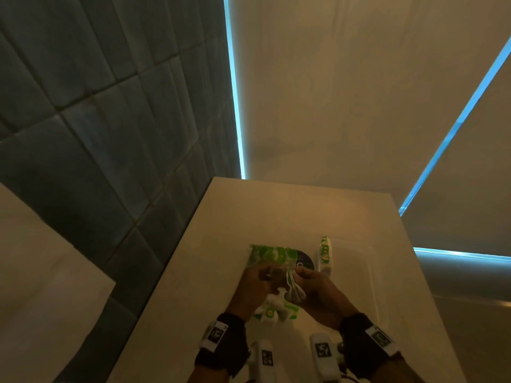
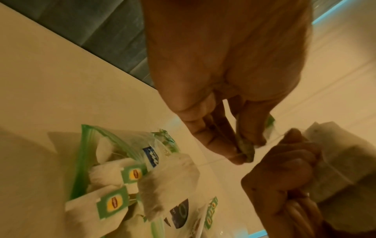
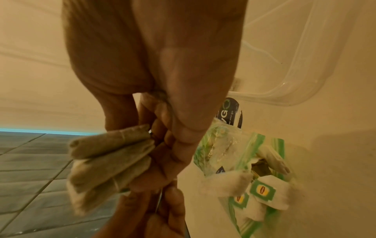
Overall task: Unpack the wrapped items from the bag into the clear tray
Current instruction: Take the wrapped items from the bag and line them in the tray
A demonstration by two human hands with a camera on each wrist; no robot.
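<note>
Both my hands work over the pale counter (image 1: 193,272), each pinching something from the bag.

Head view: my left hand (image 1: 255,286) and right hand (image 1: 315,288) meet above the clear green-edged zip bag (image 1: 272,258); the clear plastic tray (image 1: 367,272) lies just right. Left wrist view: my left fingers (image 2: 215,141) pinch a small green tag (image 2: 245,149); white-wrapped tea bags (image 2: 114,177) spill from the bag. Right wrist view: my right hand grips a fanned bunch of brownish tea bags (image 3: 107,164), clear of the tray.
</note>
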